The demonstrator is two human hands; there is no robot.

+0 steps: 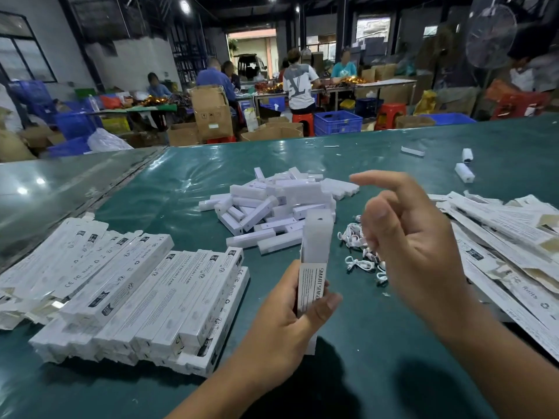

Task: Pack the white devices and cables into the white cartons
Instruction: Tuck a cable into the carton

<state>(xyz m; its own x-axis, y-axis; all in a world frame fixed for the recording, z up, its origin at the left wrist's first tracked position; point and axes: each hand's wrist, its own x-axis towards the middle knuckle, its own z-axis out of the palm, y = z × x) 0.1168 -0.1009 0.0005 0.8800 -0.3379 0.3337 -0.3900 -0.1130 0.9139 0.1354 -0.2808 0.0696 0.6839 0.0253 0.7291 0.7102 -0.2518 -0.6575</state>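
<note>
Head view: device [317, 234] half inside carton [311, 285]

Bare green desk [378, 343] lies open in front, between the stacked packed cartons [145, 297] on the left and the flat unfolded cartons [508, 246] on the right. Ahead, the device pile [278, 207] blocks the middle; the cable tangle [360, 252] sits just right of it. Open strip left of the pile. Far desk is mostly bare but for a few stray devices [464, 172].

Two hands [417, 243], one carton in hand [311, 285], three stray devices [464, 172] apart, five seated workers [299, 83] behind
</note>
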